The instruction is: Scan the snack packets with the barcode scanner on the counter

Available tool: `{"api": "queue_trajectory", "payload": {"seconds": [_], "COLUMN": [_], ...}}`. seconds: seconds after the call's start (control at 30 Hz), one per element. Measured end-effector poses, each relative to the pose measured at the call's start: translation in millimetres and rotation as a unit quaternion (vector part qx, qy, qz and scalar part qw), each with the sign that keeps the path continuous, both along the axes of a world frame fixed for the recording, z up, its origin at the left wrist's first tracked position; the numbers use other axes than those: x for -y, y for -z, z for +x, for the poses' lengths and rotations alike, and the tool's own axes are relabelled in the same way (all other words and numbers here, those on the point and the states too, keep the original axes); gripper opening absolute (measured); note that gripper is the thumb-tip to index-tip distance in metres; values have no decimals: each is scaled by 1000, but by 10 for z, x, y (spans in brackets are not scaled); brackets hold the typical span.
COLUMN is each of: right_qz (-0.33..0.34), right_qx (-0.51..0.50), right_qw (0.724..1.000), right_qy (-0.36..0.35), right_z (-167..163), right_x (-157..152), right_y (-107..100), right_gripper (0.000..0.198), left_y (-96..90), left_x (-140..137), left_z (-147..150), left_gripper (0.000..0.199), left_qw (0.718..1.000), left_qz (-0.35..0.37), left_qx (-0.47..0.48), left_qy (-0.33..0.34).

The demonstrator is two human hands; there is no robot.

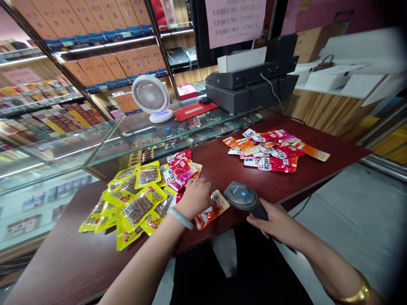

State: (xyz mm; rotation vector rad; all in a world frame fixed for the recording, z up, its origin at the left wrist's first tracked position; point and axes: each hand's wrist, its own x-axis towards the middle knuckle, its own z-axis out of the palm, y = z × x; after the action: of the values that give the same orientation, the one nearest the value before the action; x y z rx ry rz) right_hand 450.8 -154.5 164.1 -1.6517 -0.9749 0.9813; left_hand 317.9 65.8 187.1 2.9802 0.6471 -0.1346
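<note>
Scanner (243, 197): right hand (266, 221), fingers closed round its handle (261, 212), apparently to face the orange packet (206, 217).
Orange packet: flat on surface (219, 171), beneath left hand (197, 198); finger grip unclear.
Red-and-orange pile (278, 164): right of yellow packets (140, 207), presumably against mixing.

Light strips (108, 45) glow white, the glass counter (127, 140) glares, and right corners darken.
</note>
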Motion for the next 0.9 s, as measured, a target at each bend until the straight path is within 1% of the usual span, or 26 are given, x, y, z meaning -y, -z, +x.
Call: {"api": "queue_trajectory", "payload": {"seconds": [0.07,0.13,0.17,0.23,0.3,0.33,0.37,0.4,0.47,0.5,0.53,0.6,0.67,0.73,0.8,0.9], "right_qz": [-2,-3,-2,1,3,3,3,4,6,7,7,5,4,6,8,11], "right_qx": [-3,-1,1,4,6,7,7,7,4,2,0,-3,-7,-6,-2,5], "right_qw": [1000,1000,1000,1000,1000,1000,1000,1000,1000,1000,1000,1000,1000,1000,1000,1000], "right_qy": [-6,-7,-7,-7,-3,0,4,6,9,10,9,10,14,18,19,18], "right_z": [-15,-14,-9,9,36,51,66,80,107,118,127,141,146,145,140,139], "right_x": [-5,-20,-31,-56,-82,-93,-101,-106,-107,-103,-98,-85,-74,-66,-65,-79], "right_y": [14,36,48,68,82,87,91,94,102,108,115,131,145,149,143,121], "right_gripper": [42,41,39,38,38,38,39,41,42,43,44,45,45,43,40,37], "left_y": [23,44,56,78,84,77,62,41,-8,-28,-43,-50,-35,-15,-6,-12], "left_x": [-79,-174,-222,-312,-374,-387,-386,-370,-305,-265,-227,-179,-183,-230,-292,-358], "left_z": [52,116,153,232,308,338,361,376,385,383,381,383,400,434,476,540], "left_gripper": [26,15,12,11,17,19,21,23,29,33,36,31,20,13,12,16], "left_qw": [999,995,990,971,947,942,945,957,984,993,997,999,999,998,992,973], "left_qz": [-8,-29,-54,-133,-214,-231,-225,-199,-113,-71,-40,-11,-24,-58,-102,-171], "left_qx": [22,63,91,149,190,198,194,178,122,93,68,39,20,15,41,118], "left_qy": [-21,-66,-91,-131,-146,-145,-136,-117,-62,-32,-5,25,19,-18,-61,-105]}}
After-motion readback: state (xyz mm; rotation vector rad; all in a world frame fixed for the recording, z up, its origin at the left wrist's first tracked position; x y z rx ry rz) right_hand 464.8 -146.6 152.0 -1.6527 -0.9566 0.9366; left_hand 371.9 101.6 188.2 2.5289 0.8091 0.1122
